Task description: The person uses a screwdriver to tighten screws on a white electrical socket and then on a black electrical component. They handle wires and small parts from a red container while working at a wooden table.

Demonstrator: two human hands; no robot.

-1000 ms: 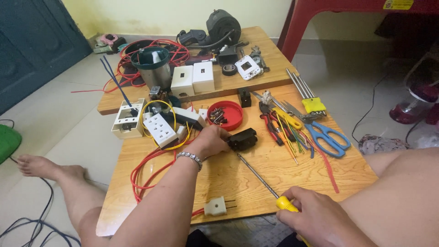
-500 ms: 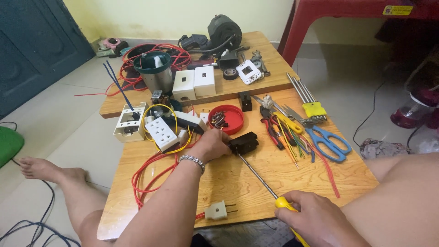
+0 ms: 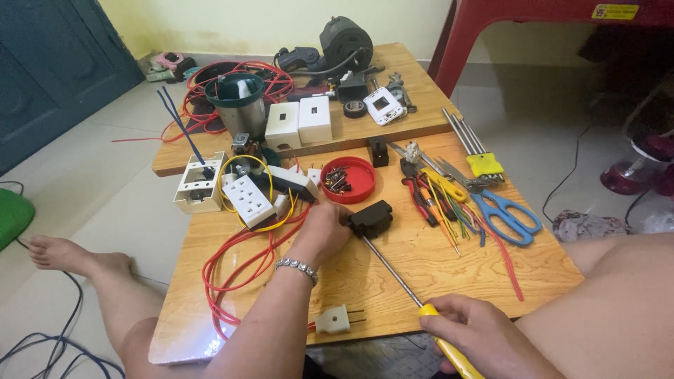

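Wooden table (image 3: 449,260): hands steady black part (image 3: 371,217), w/ screwdriver (image 3: 404,284).

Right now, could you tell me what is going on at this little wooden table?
A person sits at the wooden table. The left hand steadies a small black part, while the right hand holds a yellow-handled screwdriver with its tip at that part. A red lid of screws, white sockets, red wire and blue scissors lie around.
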